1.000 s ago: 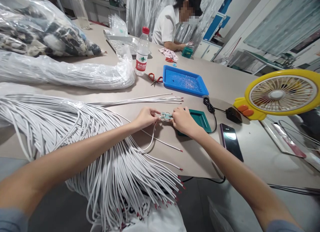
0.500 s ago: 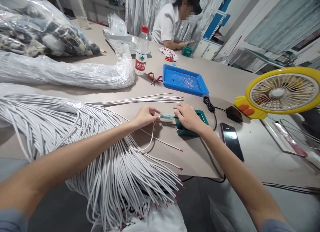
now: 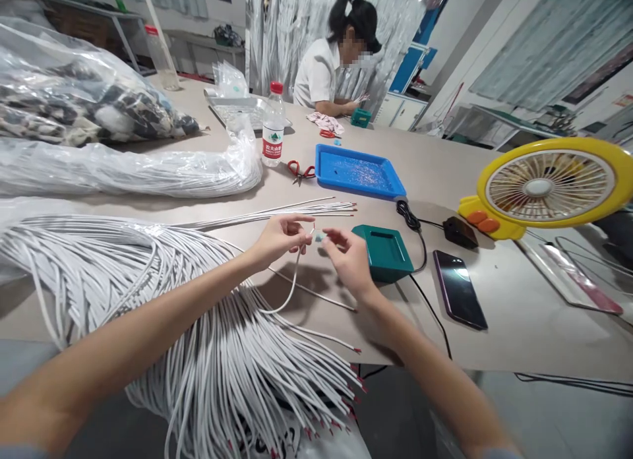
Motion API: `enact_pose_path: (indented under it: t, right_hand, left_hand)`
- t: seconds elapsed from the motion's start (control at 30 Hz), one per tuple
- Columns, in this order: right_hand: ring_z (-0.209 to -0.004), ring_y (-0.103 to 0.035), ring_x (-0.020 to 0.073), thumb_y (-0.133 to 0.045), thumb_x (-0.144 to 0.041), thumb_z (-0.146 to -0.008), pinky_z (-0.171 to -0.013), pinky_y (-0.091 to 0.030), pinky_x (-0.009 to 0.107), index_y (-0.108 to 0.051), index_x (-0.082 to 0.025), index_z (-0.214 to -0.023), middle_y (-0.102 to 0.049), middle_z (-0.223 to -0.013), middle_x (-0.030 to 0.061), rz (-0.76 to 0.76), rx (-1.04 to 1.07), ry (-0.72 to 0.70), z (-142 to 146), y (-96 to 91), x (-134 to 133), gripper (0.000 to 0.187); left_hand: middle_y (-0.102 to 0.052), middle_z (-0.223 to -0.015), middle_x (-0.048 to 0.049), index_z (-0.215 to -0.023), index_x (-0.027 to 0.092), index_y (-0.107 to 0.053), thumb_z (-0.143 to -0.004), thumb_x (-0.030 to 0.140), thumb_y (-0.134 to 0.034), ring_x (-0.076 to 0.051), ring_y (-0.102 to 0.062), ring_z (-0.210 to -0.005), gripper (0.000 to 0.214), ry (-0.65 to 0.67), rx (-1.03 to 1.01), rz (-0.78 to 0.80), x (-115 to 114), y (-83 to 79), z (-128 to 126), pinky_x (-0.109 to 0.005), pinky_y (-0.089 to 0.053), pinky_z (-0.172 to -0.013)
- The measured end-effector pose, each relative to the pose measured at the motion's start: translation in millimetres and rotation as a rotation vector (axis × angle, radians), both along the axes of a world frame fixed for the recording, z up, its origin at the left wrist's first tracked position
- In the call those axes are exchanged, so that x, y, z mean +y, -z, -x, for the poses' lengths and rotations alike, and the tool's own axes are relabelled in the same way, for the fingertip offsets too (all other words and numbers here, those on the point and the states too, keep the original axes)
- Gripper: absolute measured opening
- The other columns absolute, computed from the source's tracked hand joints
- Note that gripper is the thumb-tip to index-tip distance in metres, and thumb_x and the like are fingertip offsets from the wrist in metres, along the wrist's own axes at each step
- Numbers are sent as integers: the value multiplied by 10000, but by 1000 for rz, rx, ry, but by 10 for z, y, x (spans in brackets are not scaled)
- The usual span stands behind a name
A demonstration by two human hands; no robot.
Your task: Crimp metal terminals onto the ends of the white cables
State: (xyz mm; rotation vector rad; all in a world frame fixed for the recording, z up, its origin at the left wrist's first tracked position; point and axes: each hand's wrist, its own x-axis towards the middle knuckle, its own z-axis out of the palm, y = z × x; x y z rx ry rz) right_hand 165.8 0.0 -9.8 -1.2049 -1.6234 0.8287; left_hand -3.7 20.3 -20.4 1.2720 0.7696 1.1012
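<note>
My left hand (image 3: pixel 279 238) pinches the end of one white cable (image 3: pixel 289 287) that loops down to the table. My right hand (image 3: pixel 349 261) is closed in a pinch on a small pale blue connector (image 3: pixel 319 236) at that cable's tip, between the two hands. A big bundle of white cables (image 3: pixel 148 294) with red-tipped ends spreads across the table and over its front edge under my left arm. A dark green box (image 3: pixel 386 251) sits just right of my right hand.
A blue tray (image 3: pixel 357 173), red-handled scissors (image 3: pixel 298 171) and a water bottle (image 3: pixel 272 127) lie behind. A yellow fan (image 3: pixel 546 190), a black adapter (image 3: pixel 459 232) and a phone (image 3: pixel 459 289) stand to the right. Bagged cables (image 3: pixel 123 169) lie at left. Another person (image 3: pixel 329 70) works at the far end.
My right hand has come off the green box and drawn back toward me, now pinching the connector at the cable tip. The view has tilted up a little.
</note>
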Motion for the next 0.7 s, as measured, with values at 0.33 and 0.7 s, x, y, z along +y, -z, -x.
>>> enact_pose_path:
  t: [0.33,0.7]
  right_hand:
    - [-668,-585,120,-688,-339,-738,-591,-472,250,-660,-175,-894,-644,-828,32,260,471,-266,50,210,28,227]
    - [-484,-404,66,-656,-362,-779,-465,-342,220,-587,-167,-692,-521,-596,-24,121,435,-269,51,195,-30,225]
  left_hand:
    - [-603,-589,0,-1229,79,-522,-700,348,-744,-93,-562,-466,634,85,72,30,-23,-26,6,-170,-327,-415]
    - [-595,-566,8,-1291,99,-485,-726,317,-724,-95,-560,-460,651,245,72,76,-97,-109,-14,-177,-346,-420]
